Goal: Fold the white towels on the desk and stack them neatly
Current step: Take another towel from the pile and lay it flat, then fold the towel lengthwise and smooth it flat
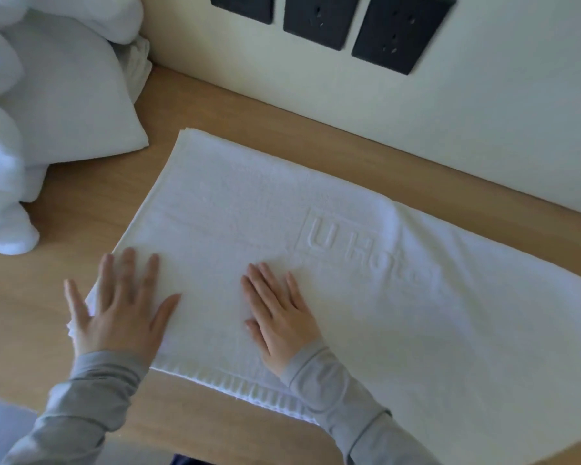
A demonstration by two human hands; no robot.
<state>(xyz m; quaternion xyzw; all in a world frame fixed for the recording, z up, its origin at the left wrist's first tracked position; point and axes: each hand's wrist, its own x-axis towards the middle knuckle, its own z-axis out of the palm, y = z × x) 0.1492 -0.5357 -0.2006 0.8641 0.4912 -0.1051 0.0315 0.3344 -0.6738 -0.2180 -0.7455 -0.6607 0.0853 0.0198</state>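
We look down on a light wooden desk (81, 209) that runs along a pale wall (467, 129). Across most of it lies a white towel (399, 347), spread flat and set at a slant, its far left corner pointing toward the wall and its right end reaching the frame's edge. At that far corner we see more than one layer of cloth stacked edge on edge. A ribbed border runs along the near edge, and raised lettering (349, 246) in a frame sits in the middle of the cloth.

At the left rear of the desk a loose heap of white towels (47, 95) rests against the wall, apart from the flat towel. Three black socket plates (319, 18) are fixed to the wall above.

Both hands lie flat on the towel's near left part, palms down, nothing grasped. The left hand (118, 317) has its fingers spread over the towel's left edge, the little finger reaching past it above the bare wood. The right hand (279, 313) lies wholly on the cloth nearer the middle, fingers straight and close together, tips just short of the lettering. Grey sleeves (322, 380) cover both wrists.
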